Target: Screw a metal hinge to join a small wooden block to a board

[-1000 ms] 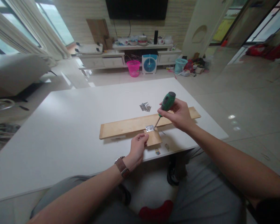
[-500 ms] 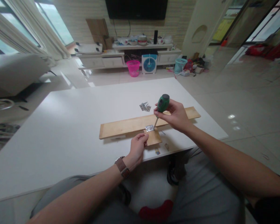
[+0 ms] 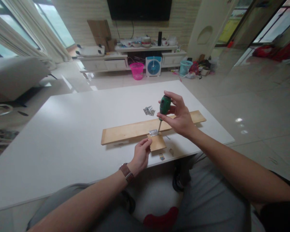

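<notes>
While left fingers (image 3: 146,141) pinch small board (image 3: 157,143), screwdriver (image 3: 164,105) between right fingers (image 3: 174,96), tilted

Wall (image 3: 183,22): pale, well beyond right hand (image 3: 180,116) | television (image 3: 139,9): black, against wall | cabinet (image 3: 94,65): white, beneath | floor (image 3: 256,106): glossy, glinting right of right hand | windows (image 3: 55,24): bright, curtained, beyond and left of left hand (image 3: 141,154)

The single view looks from the person's head, above and just behind the near edge of the worktop (image 3: 62,132), facing forward and down across it. Close in, it catches grey trousers (image 3: 215,193) before the worktop; farther off, the television (image 3: 140,9) beyond it.
</notes>
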Demonstrator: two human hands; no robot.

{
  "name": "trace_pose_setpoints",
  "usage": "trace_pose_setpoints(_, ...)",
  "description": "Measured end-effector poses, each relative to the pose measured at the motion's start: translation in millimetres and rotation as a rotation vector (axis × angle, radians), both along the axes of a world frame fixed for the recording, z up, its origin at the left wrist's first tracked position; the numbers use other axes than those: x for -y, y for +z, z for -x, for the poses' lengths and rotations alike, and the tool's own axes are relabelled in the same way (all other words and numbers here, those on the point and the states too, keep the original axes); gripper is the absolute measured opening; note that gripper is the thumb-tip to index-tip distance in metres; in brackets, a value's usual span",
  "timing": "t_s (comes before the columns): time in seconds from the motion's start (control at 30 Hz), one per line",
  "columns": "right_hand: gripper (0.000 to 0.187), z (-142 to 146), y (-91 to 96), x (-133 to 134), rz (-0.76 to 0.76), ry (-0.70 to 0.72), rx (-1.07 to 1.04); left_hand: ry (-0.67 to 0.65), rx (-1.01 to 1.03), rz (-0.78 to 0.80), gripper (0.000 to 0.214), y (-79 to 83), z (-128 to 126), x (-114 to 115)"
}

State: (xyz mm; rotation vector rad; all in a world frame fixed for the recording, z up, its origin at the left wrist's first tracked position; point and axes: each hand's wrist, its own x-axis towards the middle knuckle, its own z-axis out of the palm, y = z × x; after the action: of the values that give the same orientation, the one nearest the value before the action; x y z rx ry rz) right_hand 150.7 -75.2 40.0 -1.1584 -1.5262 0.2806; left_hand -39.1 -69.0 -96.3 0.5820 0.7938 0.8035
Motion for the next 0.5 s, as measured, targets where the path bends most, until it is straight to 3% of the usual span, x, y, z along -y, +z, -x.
trace_pose_setpoints(0.2, 0.059, -1.1, 10.0, 6.0, 0.015, 0.074, 0.021, -0.009, 0.011, 0.007, 0.039, -4.5, 2.2, -0.5)
trace_pose_setpoints(0.5, 0.053, -6.2, 6.9, 0.9, -0.046, 0.027, 0.04, -0.025, 0.002, 0.011, 0.043, -4.4, 3.1, -1.6)
